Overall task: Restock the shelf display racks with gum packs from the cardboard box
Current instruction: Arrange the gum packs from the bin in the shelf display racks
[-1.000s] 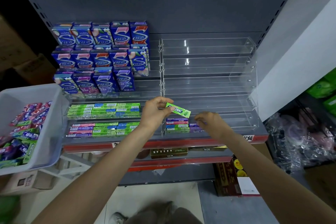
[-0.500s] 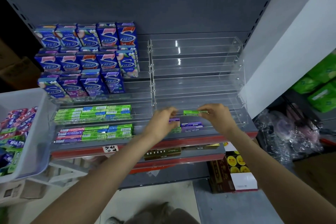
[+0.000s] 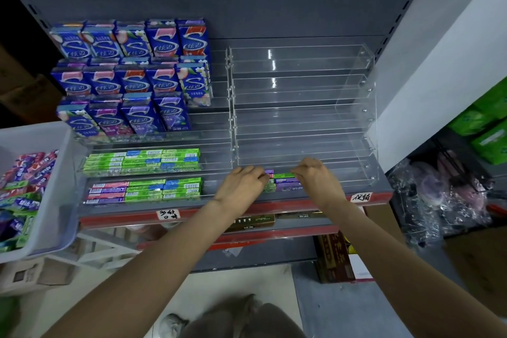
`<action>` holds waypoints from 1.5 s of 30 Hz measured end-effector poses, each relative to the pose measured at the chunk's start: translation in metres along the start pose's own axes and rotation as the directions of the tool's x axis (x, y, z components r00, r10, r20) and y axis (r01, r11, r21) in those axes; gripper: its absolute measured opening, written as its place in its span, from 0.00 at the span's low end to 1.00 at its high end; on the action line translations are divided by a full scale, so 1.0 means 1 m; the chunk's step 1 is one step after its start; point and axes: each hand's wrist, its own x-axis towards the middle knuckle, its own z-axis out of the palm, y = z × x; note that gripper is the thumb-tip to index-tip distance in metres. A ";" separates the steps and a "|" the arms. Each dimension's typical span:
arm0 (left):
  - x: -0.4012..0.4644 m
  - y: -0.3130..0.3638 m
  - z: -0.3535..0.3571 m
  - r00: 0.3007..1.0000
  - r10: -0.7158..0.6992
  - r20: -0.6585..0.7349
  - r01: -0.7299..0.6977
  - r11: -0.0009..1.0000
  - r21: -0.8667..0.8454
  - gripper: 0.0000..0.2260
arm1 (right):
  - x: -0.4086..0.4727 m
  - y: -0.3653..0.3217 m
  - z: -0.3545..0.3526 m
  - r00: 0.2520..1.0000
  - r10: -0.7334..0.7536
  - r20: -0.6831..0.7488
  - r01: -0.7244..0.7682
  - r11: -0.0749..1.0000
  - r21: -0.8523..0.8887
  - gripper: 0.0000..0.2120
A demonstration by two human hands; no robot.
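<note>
A green gum pack (image 3: 284, 175) lies on top of purple packs (image 3: 288, 186) in the lowest tier of the clear right rack (image 3: 301, 118). My right hand (image 3: 315, 180) pinches the green pack's right end. My left hand (image 3: 241, 185) has curled fingers against a short stack of packs (image 3: 270, 186) just left of it. Whether it grips them is hidden. The right rack's upper tiers hold nothing. The left rack (image 3: 214, 145) holds blue gum boxes (image 3: 131, 77) above rows of green and pink slim packs (image 3: 142, 159).
A white bin (image 3: 64, 186) with several loose gum packs (image 3: 24, 181) stands at the left, beside the shelf edge. Red price strips (image 3: 274, 207) run under the racks. Boxes (image 3: 336, 261) stand on the floor below, with plastic wrap (image 3: 444, 200) and green cartons (image 3: 491, 123) at the right.
The green pack passed from my left hand to my right, then came down onto the purple packs in the lowest tier. My left hand moved to the stack beside it.
</note>
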 end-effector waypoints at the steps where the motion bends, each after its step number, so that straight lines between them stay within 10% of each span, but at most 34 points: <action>1: 0.000 0.000 0.001 1.000 -0.002 0.001 0.002 1.000 -0.003 0.27 | 0.000 -0.001 0.001 1.000 -0.007 -0.003 0.007 1.000 0.003 0.17; 16: 0.001 -0.004 -0.002 1.000 -0.011 0.000 0.010 0.997 -0.082 0.20 | -0.002 -0.016 -0.003 0.992 -0.037 0.118 0.023 0.992 0.124 0.22; 25: -0.033 -0.038 -0.037 0.936 -0.233 -0.265 0.119 0.915 -0.385 0.14 | 0.015 -0.061 -0.038 0.997 -0.051 -0.056 0.065 0.949 0.308 0.18; 38: -0.208 -0.229 -0.028 0.576 -0.779 -0.250 0.502 0.578 -0.644 0.07 | 0.103 -0.324 -0.039 0.932 -0.346 -0.107 0.358 0.834 0.420 0.11; 45: -0.317 -0.371 0.028 0.518 -0.854 -0.050 0.658 0.435 -0.614 0.09 | 0.155 -0.498 0.016 0.919 -0.383 0.097 0.309 0.850 0.426 0.14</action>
